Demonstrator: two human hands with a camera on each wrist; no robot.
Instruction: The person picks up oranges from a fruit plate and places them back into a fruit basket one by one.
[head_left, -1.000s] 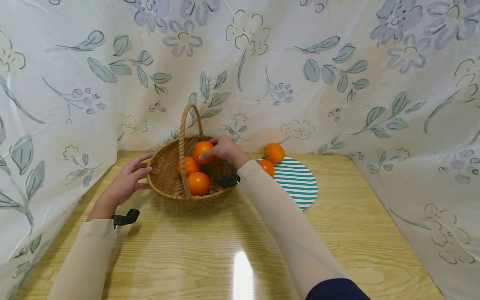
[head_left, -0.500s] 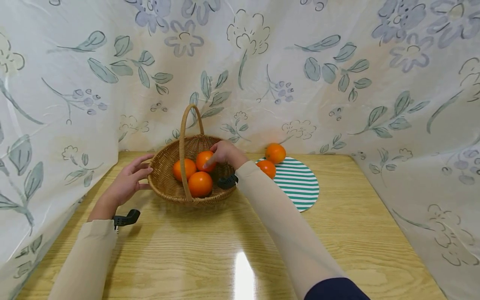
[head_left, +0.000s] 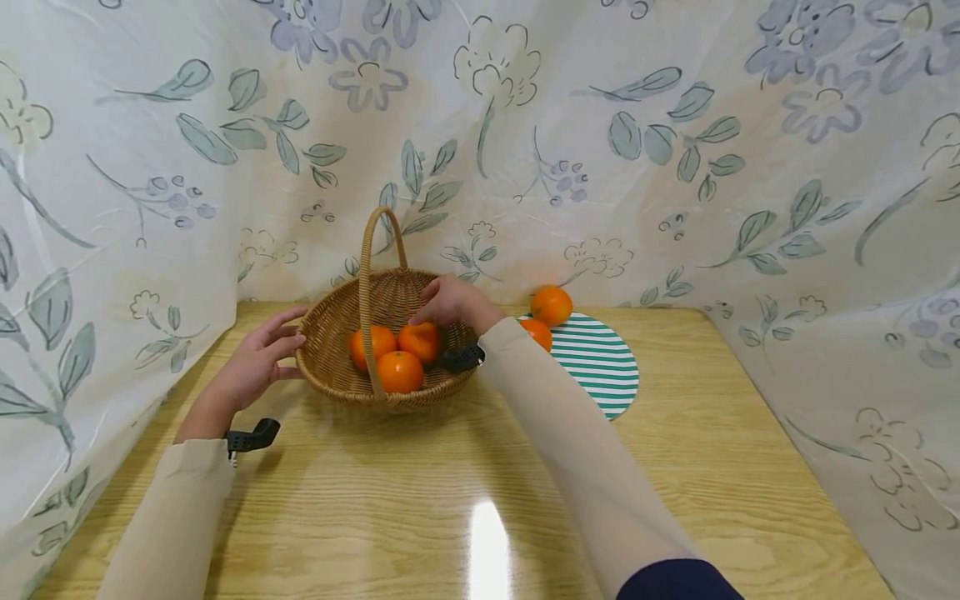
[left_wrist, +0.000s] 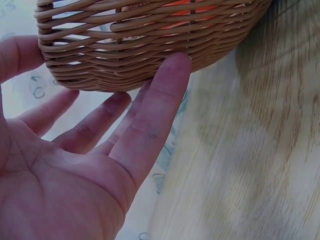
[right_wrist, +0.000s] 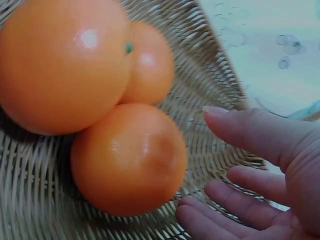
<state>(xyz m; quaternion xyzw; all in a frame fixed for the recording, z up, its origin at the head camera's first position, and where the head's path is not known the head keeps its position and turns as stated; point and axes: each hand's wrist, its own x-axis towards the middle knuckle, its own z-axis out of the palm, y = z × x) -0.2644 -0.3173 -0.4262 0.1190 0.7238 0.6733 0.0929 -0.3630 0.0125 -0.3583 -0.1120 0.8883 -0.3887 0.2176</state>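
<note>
Three oranges (head_left: 401, 372) sit together in a wicker basket (head_left: 318, 358).
The left hand (head_left: 258, 362) touches the basket's left side with fingers extended; the right hand (head_left: 461, 302), fingers loosely parted, hangs over the right side, just beside the nearest orange (right_wrist: 129, 165).

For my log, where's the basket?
In the head view, the basket sits left of the striped mat, the left hand at the basket's rim.
</note>
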